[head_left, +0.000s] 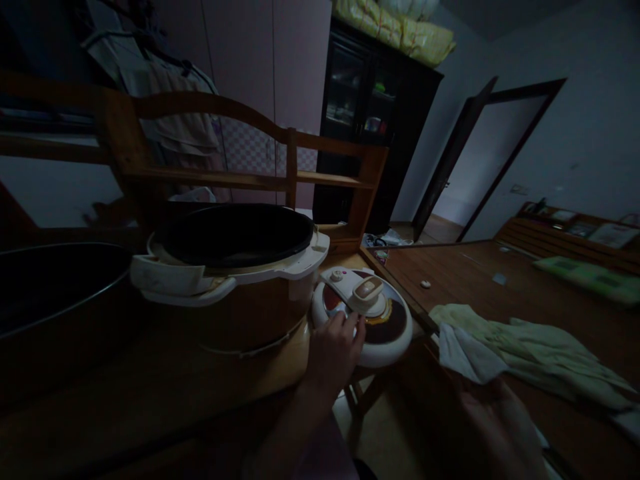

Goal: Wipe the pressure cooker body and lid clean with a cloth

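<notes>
My left hand [336, 347] is on the round lid [387, 330] of an electric pressure cooker, its bent fingers at the near side of the lid's beige handle [367, 293]. The lid is white-rimmed with a dark patterned top, and it lies handle up at the right end of the wooden desk. In my right hand [505, 420] is a white cloth [467, 353], held to the right of the lid and apart from it. To the left stands the cooker body [250, 307], uncovered, with a white rim and a dark interior.
A dark round pot [60, 293] stands at the far left of the desk [210, 400]. A wooden rack [215, 177] rises behind the cooker. Pale green cloth [540, 347] lies on the wooden surface to the right. A dark cabinet [370, 113] and a door [455, 153] are at the back.
</notes>
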A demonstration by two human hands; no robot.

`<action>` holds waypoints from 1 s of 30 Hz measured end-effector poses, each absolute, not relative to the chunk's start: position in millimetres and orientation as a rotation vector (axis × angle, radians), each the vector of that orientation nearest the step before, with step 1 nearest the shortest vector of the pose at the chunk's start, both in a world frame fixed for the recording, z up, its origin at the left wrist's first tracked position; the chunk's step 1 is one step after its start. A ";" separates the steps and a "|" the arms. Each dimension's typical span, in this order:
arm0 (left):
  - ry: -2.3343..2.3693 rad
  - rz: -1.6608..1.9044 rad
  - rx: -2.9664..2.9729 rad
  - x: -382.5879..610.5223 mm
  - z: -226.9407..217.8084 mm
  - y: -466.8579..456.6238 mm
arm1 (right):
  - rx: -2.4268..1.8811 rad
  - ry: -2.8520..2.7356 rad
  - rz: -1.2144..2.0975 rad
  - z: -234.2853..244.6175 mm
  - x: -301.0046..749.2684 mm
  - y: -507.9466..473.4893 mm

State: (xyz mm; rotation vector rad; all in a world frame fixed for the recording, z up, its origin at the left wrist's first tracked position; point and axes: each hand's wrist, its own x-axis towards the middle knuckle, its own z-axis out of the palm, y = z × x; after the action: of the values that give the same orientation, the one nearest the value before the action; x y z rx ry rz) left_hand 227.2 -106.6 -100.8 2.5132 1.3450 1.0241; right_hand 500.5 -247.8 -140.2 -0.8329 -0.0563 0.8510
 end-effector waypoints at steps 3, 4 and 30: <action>1.254 1.223 2.544 255.2 -70.9 -80.7 | -0.833 -0.084 0.840 -135.3 504.1 -248.9; 1.202 1.227 2.560 264.4 -63.7 -69.3 | -0.838 -0.095 0.830 -133.6 505.5 -249.6; 1.220 0.685 2.964 323.0 -77.0 -6.7 | -0.790 0.046 0.751 -121.3 524.4 -276.8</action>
State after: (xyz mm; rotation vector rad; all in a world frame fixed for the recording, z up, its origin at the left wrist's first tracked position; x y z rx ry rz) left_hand 323.0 -6.7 -77.0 2.9639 1.2197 0.6851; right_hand 524.4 -276.8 -121.3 -0.7903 0.0460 0.7515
